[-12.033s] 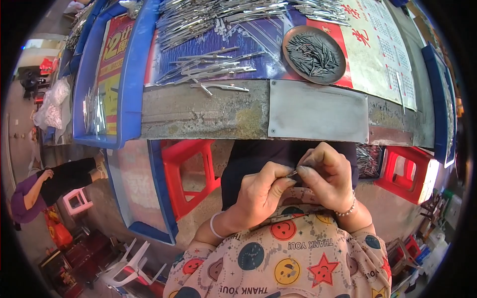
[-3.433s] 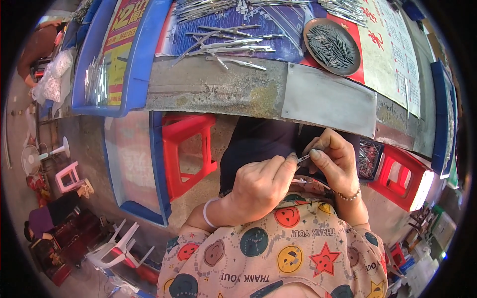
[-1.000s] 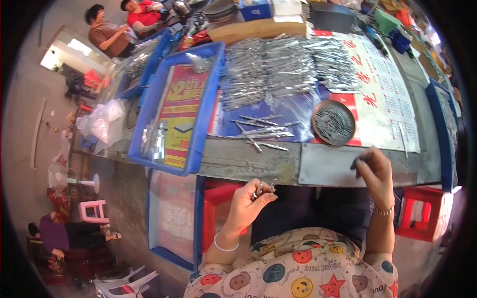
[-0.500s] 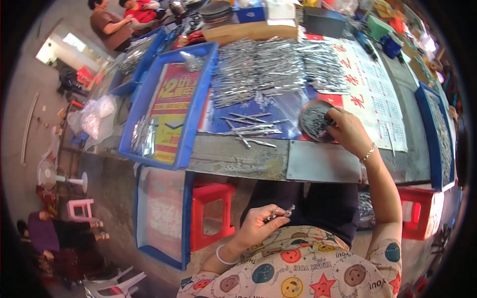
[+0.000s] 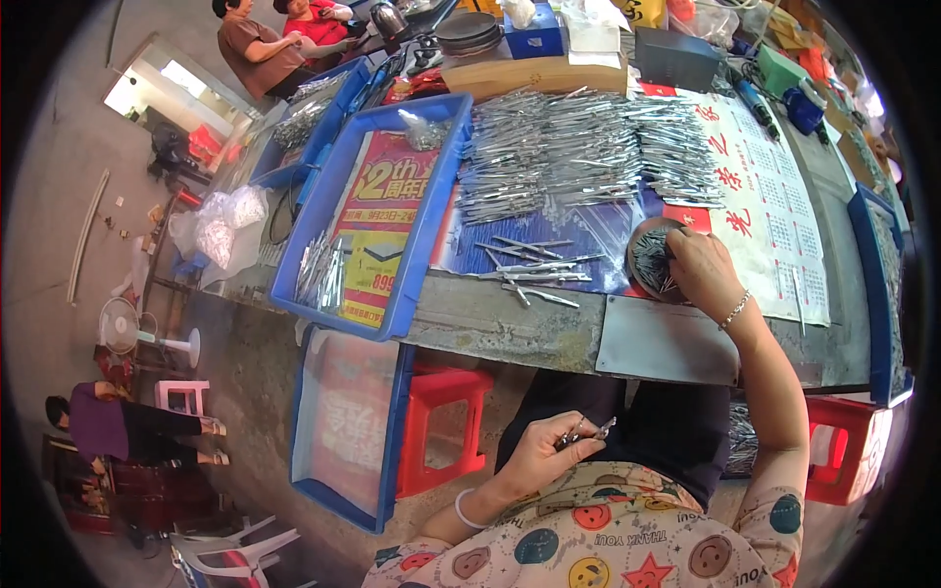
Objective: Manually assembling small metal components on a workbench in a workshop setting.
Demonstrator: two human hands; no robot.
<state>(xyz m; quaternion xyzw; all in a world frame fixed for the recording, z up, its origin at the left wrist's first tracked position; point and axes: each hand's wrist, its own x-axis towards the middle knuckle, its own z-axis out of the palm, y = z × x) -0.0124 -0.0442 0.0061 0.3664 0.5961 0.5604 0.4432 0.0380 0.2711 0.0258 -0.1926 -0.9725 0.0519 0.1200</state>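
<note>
My left hand is held above my lap, its fingers closed round a short silver metal piece that sticks out past the thumb. How many pieces it holds is hidden. My right hand reaches into a round dark bowl at the table's near side. Small thin metal pins fill the bowl. The right fingers bend down among them, and their tips are hidden. Left of the bowl lies a loose group of slim silver rods. Behind it are dense rows of similar rods.
A blue tray with some rods stands to the left, and another blue tray at the far right. A grey metal plate lies at the front edge. Red stools stand below. Several people are in the background.
The whole view has shifted, so the table sits farther right and slightly lower. My right hand stays at the bowl, and my left hand still holds the metal piece near my lap.
</note>
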